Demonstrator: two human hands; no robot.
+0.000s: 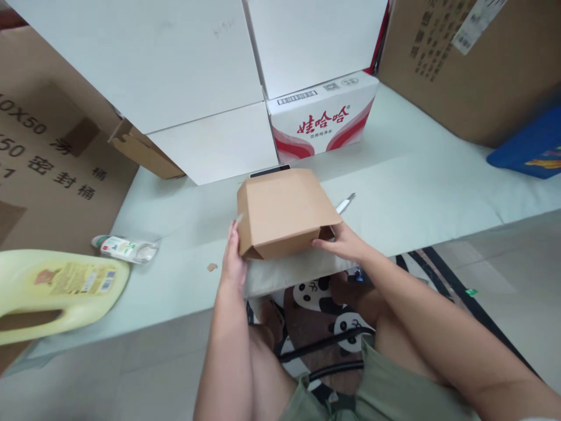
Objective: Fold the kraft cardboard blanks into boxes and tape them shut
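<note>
A folded box (284, 204) of smooth, matte brown cardboard sat between the two hands at the front edge of the table (184, 228), its broad, flat lid sloping at the sides into angled panels. The left hand (234, 256) lay along the box's left wall, fingers together and nearly straight; its thumb was hidden, so I could not tell whether it gripped or merely pressed. The right hand (343, 241) was clamped on the front right corner, thumb against the front panel, the other fingers out of sight beneath the lid's edge.

The table wore a pale green covering, faintly creased along its front. Just beyond the right hand lay a slim white cutter (345, 203), and a dark, straight-edged slab (270, 171) showed behind the box. To the left were a small, irregular cardboard scrap (212, 267), a clear, glossy plastic bottle (127, 248) on its side and a rounded, pale yellow jug (87, 286) with a moulded handle. Plain white cartons (214, 140) stood stacked at the back, flat-faced and sharp-edged, beside a white carton with red swirls (322, 126).
</note>
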